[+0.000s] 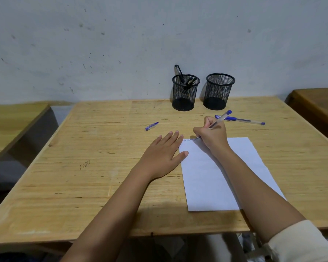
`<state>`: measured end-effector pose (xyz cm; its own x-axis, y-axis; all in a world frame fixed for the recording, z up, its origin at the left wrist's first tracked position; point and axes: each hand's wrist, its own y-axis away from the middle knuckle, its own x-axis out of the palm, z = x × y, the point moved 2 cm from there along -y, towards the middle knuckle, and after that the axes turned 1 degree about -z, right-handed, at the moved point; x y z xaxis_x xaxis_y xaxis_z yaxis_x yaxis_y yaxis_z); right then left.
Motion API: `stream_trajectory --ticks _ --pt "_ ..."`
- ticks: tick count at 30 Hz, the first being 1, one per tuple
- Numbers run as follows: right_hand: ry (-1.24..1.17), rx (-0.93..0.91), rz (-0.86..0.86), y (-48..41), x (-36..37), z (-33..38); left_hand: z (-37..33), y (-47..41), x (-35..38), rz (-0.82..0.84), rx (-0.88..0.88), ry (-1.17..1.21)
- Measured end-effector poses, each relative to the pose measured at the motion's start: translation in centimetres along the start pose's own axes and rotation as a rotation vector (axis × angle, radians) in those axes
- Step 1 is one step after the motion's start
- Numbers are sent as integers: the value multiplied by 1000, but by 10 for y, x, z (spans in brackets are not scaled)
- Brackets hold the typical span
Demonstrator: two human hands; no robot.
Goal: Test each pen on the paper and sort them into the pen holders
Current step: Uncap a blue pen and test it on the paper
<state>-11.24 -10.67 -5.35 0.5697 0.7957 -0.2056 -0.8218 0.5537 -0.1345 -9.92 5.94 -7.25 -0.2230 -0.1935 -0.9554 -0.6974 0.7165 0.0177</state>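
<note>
blue cap [151, 126] lies loose on the worktop [102, 148]; beside it the left hand [163, 154] rests flat, grip spread, thumb on the edge of the paper [206, 176]. the right hand [211, 137] pinches the pen [221, 119] low on its barrel, tip on the sheet: light, stiff, slick plastic, likely best held near the tip. a spare pen [240, 120] lies just beyond.

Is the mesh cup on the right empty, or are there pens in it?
Empty: through the right mesh cup only its bare wall and base show, while the left cup holds black pens.
</note>
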Motion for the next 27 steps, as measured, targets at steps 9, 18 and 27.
stream_trajectory --ticks 9,18,27 --pt "4 -18 -3 3 0 3 0 1 0 -8 2 4" --pt "17 -13 -10 5 -1 7 0 0 1 -21 7 5" --pt "-498 230 -118 3 -20 14 2 2 -5 -124 4 216"
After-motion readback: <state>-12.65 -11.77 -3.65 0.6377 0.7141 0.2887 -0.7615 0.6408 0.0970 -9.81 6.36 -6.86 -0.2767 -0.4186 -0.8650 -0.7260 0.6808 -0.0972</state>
